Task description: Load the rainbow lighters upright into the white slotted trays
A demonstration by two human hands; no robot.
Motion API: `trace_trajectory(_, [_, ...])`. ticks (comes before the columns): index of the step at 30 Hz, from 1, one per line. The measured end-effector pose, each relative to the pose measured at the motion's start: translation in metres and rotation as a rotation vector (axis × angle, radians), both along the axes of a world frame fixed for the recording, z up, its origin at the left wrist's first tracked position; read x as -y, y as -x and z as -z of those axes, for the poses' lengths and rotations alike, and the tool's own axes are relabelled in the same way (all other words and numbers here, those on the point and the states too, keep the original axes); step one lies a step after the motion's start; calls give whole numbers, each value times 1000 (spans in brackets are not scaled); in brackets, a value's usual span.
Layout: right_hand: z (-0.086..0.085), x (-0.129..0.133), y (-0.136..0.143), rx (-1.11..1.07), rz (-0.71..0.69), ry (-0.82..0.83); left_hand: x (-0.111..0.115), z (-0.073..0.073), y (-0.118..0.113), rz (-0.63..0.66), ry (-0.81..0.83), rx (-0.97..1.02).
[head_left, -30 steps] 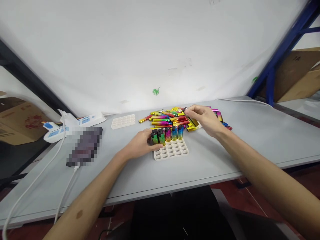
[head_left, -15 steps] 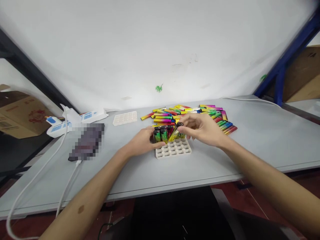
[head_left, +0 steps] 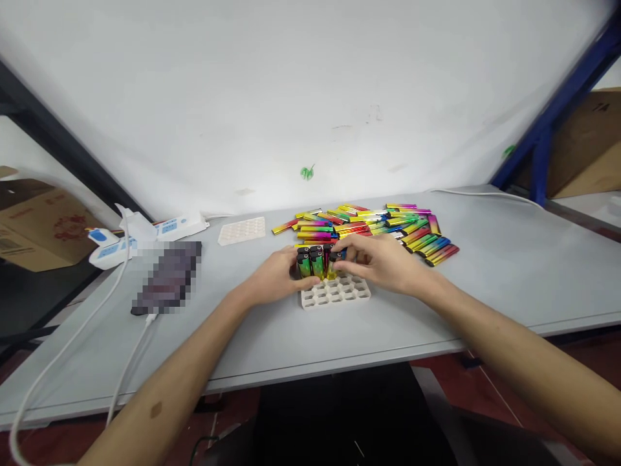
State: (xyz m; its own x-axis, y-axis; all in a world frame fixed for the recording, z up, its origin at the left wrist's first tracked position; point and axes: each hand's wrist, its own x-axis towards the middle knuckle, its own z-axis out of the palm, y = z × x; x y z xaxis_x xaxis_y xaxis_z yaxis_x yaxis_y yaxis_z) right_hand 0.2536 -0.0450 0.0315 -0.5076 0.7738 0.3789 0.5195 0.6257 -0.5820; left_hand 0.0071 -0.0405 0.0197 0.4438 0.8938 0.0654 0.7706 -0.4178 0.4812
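Note:
A white holed tray [head_left: 336,293] lies on the table with several lighters standing upright in its back rows, black tops up. My left hand [head_left: 274,278] is at the tray's left end, its thumb across the front of green lighters [head_left: 317,264] and its fingers behind them. Between the thumb and fingers of my right hand [head_left: 381,262] is a lighter [head_left: 336,262] with a black top and yellowish body, held nearly upright at the tray. My right fingers hide part of the tray's back rows. Empty holes show at the front.
Behind the tray lies a pile of shiny multicoloured lighters [head_left: 359,223]. A second white holed tray [head_left: 241,230] is at the back left. Further left are a blurred dark device [head_left: 169,275] with a white cable [head_left: 140,349] and a power strip [head_left: 179,226].
My right hand has moved slightly left and down with the lighter, which has gone from tilted to nearly upright at the tray. My left hand stays in place.

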Motion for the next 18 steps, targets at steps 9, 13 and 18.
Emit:
trace_trajectory(9, [-5,-14,-18,-151,266,-245,1,-3,0,37,-1,30])
trace_trajectory(13, [-4,-29,-29,-51,444,-214,1,-4,0,28,-3,6])
trace_trajectory(18, [13,-46,-39,246,466,-172,1,-5,-1,1,3,-32])
